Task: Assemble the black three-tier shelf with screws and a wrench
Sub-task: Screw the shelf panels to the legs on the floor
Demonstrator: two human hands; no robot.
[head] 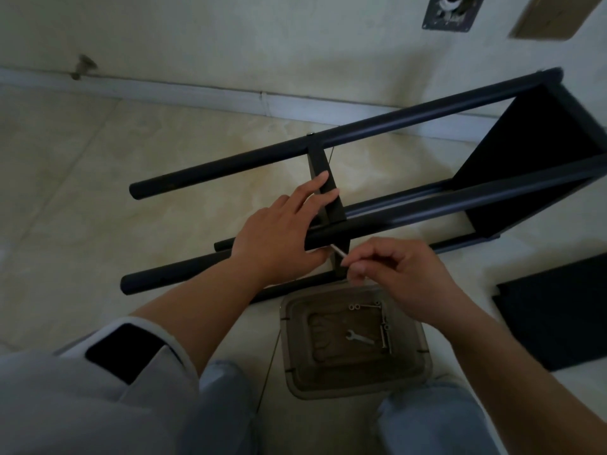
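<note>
A room in a home, seen from above by a person kneeling on the floor. The floor [98, 165] is pale, glossy beige tile with faint grout lines. A white skirting board [197, 93] runs along the foot of a plain cream wall [262, 34]. On the wall sit a beige socket plate [545, 18] and an open dark wall box [450, 11]. Flat-pack furniture parts lie on the tiles.

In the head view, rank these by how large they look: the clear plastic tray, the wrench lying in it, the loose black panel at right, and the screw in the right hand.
1. Clear plastic tray and loose black panel: look alike, and the panel is cut off by the frame, so unranked.
2. Wrench.
3. Screw, pinched by the right hand; partly hidden, but it looks smallest.
</note>
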